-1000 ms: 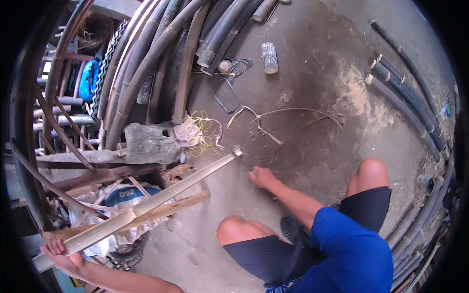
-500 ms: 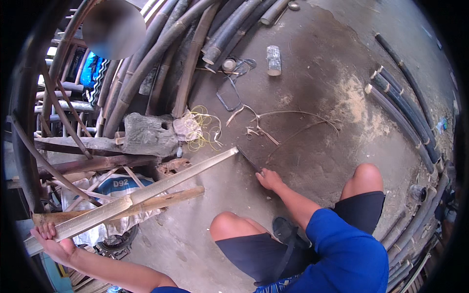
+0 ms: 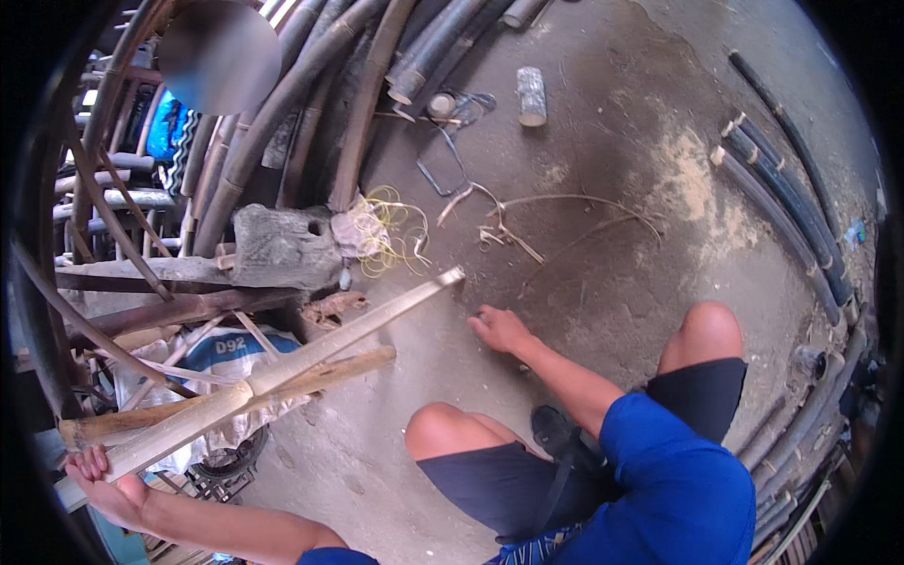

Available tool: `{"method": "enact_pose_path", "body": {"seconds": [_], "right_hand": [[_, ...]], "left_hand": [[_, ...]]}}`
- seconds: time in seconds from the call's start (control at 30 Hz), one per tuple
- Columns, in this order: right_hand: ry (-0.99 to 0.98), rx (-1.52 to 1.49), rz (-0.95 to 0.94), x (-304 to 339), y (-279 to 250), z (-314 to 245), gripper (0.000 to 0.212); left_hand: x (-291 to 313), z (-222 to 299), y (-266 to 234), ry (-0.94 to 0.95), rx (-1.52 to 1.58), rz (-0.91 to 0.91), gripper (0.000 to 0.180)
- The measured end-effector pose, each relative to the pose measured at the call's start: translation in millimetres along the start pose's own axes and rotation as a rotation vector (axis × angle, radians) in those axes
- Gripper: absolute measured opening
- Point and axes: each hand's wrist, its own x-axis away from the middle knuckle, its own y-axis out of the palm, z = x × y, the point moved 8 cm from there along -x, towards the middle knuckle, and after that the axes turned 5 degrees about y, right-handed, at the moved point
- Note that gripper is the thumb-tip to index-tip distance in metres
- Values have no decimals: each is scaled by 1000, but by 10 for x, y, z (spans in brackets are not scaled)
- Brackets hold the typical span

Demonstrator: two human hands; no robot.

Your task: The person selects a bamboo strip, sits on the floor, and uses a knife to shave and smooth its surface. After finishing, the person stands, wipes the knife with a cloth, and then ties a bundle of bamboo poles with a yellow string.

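Note:
A long split bamboo length [image 3: 348,329], pale on its inner face, slants from the lower left up to the middle of the head view. My left hand [image 3: 115,488] is wrapped round its near left end. It crosses a brown bamboo pole [image 3: 363,365] lying beneath. Close to the far tip, just right of and below it, my right hand [image 3: 502,330] has its fingers curled closed. The knife it grips is almost lost here: its thin dark blade hardly shows, and the handle is hidden in the fingers.
A grey wooden block [image 3: 282,247] stands left of tangled yellow string [image 3: 391,226]. Dark bamboo poles [image 3: 311,113] lean at the upper left, and more poles [image 3: 786,202] lie to the right. A short cylinder [image 3: 531,96] and bent strips [image 3: 574,201] lie on the floor. A white sack [image 3: 226,353] is underneath.
My right hand has moved slightly left and up, and the dark blade that showed against the bamboo's tip is now hardly visible. The bamboo's far tip sits a little higher in view.

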Motion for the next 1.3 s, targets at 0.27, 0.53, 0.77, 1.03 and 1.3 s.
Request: {"method": "enact_pose_path", "body": {"seconds": [0.27,0.53,0.77,1.03,1.3], "right_hand": [[18,-21,17,-71,-35,-53,49],[-33,-37,21,85,-75,28,45],[37,-39,66,-44,4,68,50],[85,-41,-14,283,8,219,47],[70,-116,19,167,72,145,50]], "left_hand": [[68,-51,199,29,-115,99,16],[-39,-131,-33,10,-53,93,14],[-37,-65,153,0,-83,109,20],[5,-92,230,-23,-8,71,23],[-33,-178,114,-18,-112,119,22]]}}
